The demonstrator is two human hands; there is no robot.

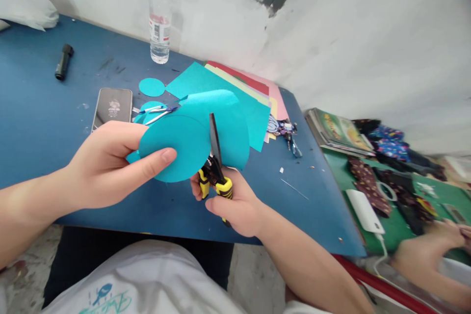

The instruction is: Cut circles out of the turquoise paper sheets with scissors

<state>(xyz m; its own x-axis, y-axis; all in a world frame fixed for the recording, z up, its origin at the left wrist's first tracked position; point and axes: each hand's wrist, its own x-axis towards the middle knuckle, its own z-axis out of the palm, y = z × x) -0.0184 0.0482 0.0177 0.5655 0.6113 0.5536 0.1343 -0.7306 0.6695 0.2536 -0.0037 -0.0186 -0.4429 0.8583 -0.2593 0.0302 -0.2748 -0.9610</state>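
Note:
My left hand (110, 169) is closed on a teal sheet of paper (180, 149), thumb on top and fingers underneath. The sheet's near part has a rounded cut edge, and a thin curved line shows across it. In my right hand (243, 206) are scissors (223, 187) with yellow and black handles. Their dark blade (214, 137) lies over the paper, between the rounded part and a curling outer strip (235, 132). The other blade is mostly hidden. Beyond my left hand lie a teal paper disc (151, 87) and two pens (158, 114) on more teal pieces.
Behind the work are stacked coloured sheets (239, 103), a water bottle (160, 19), a phone (112, 105) and a black flashlight (64, 62). Keys with a charm (283, 127) lie right. On the adjoining green table (334, 164) are books (338, 130), a white power bank (365, 211) and another person's hand (430, 250).

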